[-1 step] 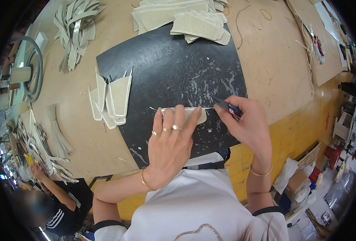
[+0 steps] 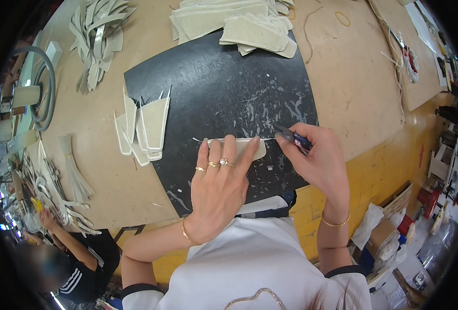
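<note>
Beige cut piece [image 2: 249, 147] lies flat on black mat [image 2: 213, 93], pinned under left hand [image 2: 218, 188] fingers [image 2: 224, 155], spread flat. Right hand [image 2: 317, 160] fingers pinch small dark cutter [image 2: 291, 137] at piece's right end. Stacked pieces [image 2: 146, 129] left of fingers on worktop [image 2: 353, 77].

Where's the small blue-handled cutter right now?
The blue-handled cutter is in the right hand, over the black mat's right side, its tip at the beige strip under the left hand.

A white short-sleeved top with dark sleeve cuffs and a beaded neckline; gold rings on the left hand [image 2: 218, 188]; thin gold bangles on both wrists, right hand [image 2: 317, 160] included.
</note>
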{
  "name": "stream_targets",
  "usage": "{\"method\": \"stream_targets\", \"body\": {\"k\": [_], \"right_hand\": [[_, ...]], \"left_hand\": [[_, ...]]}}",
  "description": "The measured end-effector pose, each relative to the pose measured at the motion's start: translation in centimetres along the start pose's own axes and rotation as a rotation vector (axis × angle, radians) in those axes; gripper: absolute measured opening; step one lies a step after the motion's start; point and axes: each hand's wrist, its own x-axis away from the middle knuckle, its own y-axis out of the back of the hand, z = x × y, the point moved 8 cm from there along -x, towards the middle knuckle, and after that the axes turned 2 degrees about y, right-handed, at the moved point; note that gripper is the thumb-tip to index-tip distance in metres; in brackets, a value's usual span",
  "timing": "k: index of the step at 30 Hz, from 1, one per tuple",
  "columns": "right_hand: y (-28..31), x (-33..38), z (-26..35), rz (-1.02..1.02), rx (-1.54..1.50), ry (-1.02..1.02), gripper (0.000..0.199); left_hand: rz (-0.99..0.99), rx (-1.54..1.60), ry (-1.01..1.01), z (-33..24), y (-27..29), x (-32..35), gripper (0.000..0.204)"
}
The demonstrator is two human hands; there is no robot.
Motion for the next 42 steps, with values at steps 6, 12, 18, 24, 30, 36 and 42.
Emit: {"method": "stream_targets", "body": {"k": [6,12,18,24,30,36,42], "right_hand": [[-0.2,-0.3,1.6,-0.153,-0.049,0.141,0.015],[-0.9,0.2,0.0,-0.119,-0.066,0.065,0.015],[-1.4,0.7,-1.4,-0.130,-0.069,-0.002,0.015],[-1.4,0.8,-1.8,-0.138,-0.050,-0.041,0.015],[-1.8,1.1,-1.4,-0.137,-0.117,-0.046,0.017],[-1.9,1.3,-1.2,-0.173,-0.045,-0.054,0.017],[-1.8,1.1,-0.9,-0.205,0.027,-0.012,0.020]], "left_hand": [[-0.012,0.190,0.085,0.5,-0.4,-0.9,0.071],[-0.074,0.165,-0.025,0.8,-1.0,-0.8,0.073],[-0.067,0.083,-0.058,0.5,-1.6,-0.7,0.074],[-0.095,0.041,-0.128,0.6,-1.7,-0.6,0.072],[-0.112,0.043,-0.143,0.5,-1.3,-0.9,0.063],[-0.098,0.082,-0.131,0.7,-1.1,-1.3,0.062],[-0.102,0.057,-0.131,0.6,-1.1,-1.3,0.061]]}}
